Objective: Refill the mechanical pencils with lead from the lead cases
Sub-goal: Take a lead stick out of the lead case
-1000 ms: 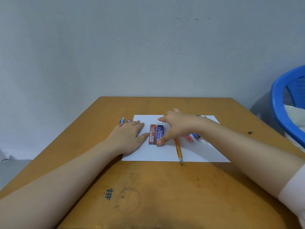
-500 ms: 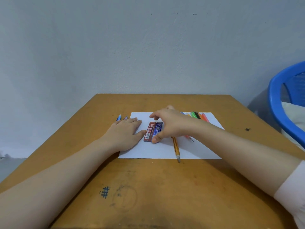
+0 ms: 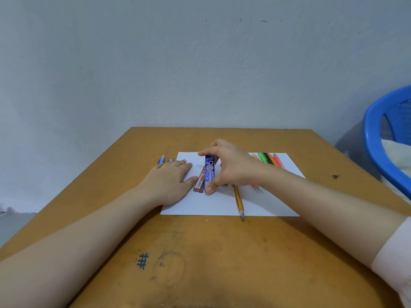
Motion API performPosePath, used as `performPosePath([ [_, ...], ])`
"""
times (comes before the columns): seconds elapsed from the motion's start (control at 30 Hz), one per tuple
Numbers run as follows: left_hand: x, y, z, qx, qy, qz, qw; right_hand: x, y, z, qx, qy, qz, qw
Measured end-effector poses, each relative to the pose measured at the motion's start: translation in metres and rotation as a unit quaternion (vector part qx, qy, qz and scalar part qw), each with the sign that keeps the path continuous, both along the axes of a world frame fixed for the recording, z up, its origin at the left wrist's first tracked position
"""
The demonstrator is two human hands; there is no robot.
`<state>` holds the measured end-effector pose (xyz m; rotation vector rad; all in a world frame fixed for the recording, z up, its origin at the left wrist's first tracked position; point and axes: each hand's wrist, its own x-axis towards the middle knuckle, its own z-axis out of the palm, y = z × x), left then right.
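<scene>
Scribble first: a hash mark (image 3: 142, 260) inked on the wooden table (image 3: 222, 252) sits nearest me, and nothing else down there is legible. Next up, a yellow pencil (image 3: 238, 200) pokes its tip off the near edge of the white paper (image 3: 211, 205). I've got the left hand (image 3: 169, 181) flat on the sheet, fingers straight, thumb tip right at the red lead case (image 3: 199, 181). The print on that one is too small to read. The right hand (image 3: 231, 168) pinches the blue lead case (image 3: 209, 170) end to end, thumb at the near end and forefinger on the far one. The case looks tipped up against the red one. Its label reads "Alpha", "LEAD" and a big 5. I reckon it's light, stiff, slick plastic with brittle leads inside, so an ends-on pinch seems right, gently. Further back, coloured pencils (image 3: 268, 158) lie at the paper's far right corner.
</scene>
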<state>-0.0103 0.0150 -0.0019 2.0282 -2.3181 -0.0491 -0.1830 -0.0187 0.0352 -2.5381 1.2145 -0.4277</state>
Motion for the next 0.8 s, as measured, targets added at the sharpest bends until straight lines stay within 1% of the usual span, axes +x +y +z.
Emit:
performPosePath([
  [0.1,0.0,-0.001,-0.001,-0.008,0.009,0.0,1.0,0.003,0.001,0.001,0.0,-0.116,-0.008,0.993],
  [0.2,0.001,0.0,-0.001,-0.028,0.03,-0.001,0.999,-0.001,0.004,0.005,0.053,-0.222,-0.03,0.973],
  [0.23,0.001,0.0,-0.001,-0.05,0.055,-0.006,0.997,-0.003,0.006,0.007,0.073,-0.257,-0.039,0.963],
  [0.3,0.0,0.002,0.002,-0.115,0.14,-0.018,0.983,-0.006,0.008,0.011,0.094,-0.313,-0.064,0.943],
  [0.37,-0.003,0.008,0.008,-0.171,0.222,-0.034,0.959,-0.007,0.008,0.014,0.093,-0.344,-0.096,0.93],
  [0.4,-0.005,0.011,0.011,-0.186,0.244,-0.045,0.951,-0.008,0.008,0.015,0.094,-0.357,-0.107,0.923],
  [0.57,-0.014,0.024,0.016,-0.199,0.331,-0.095,0.917,-0.011,0.017,0.017,0.152,-0.423,-0.094,0.888],
  [0.67,-0.018,0.027,0.017,-0.217,0.355,-0.112,0.902,-0.014,0.025,0.02,0.182,-0.445,-0.08,0.873],
  [0.8,-0.016,0.026,0.018,-0.264,0.332,-0.113,0.898,-0.018,0.03,0.025,0.213,-0.461,-0.055,0.86],
])
